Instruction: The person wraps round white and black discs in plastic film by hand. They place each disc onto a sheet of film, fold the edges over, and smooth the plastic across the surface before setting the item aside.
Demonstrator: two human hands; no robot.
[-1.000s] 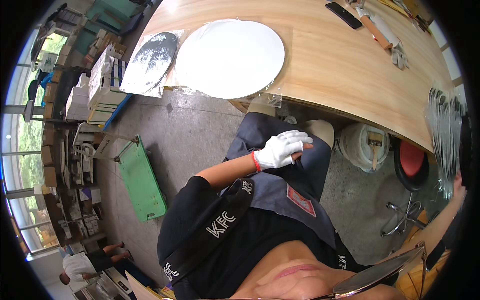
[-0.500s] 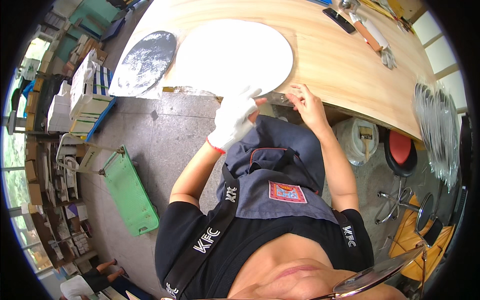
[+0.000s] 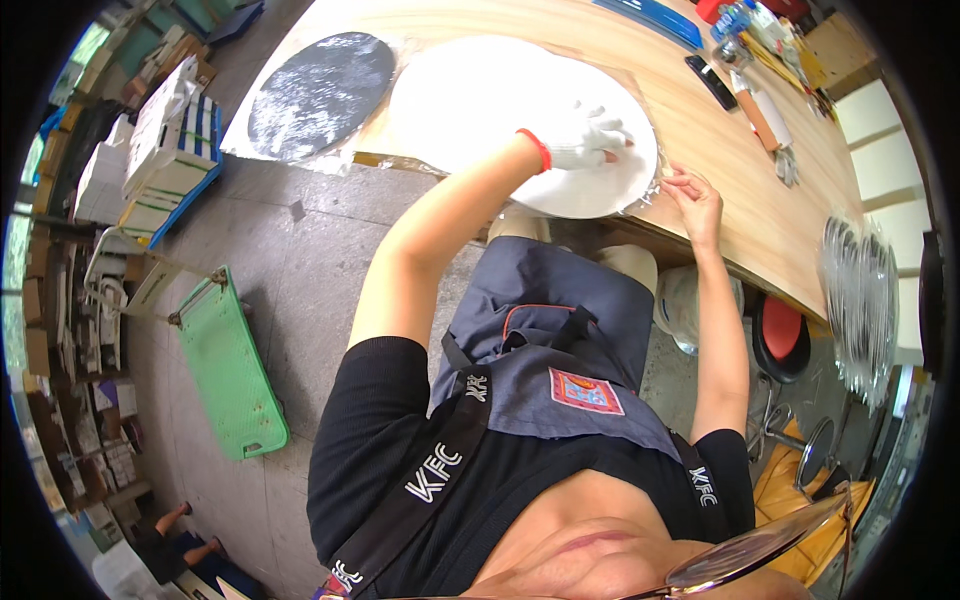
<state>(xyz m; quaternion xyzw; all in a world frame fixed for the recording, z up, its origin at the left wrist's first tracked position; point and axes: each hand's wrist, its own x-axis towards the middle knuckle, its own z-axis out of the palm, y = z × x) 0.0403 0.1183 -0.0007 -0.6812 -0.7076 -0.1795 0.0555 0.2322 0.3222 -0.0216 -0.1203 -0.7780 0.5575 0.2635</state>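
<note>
A large white round disc lies at the table's near edge, with crinkled clear plastic film showing along its right rim. My left hand, in a white glove with a red cuff, rests on the right part of the disc with its fingers spread. Beside that rim, my bare right hand has thumb and fingers together at the edge of the film, seeming to pinch it. To the left lies a dark, shiny round disc on or inside clear plastic.
On the wooden table lie a phone, a cardboard-and-white roll and a blue tray-like object. Wrapped silvery discs hang at the right edge. A green trolley and stacked white boxes stand left.
My left hand has moved forward and right, from the disc's near edge onto its face. My right hand has moved right, to the film by the rim, its fingers closing.
</note>
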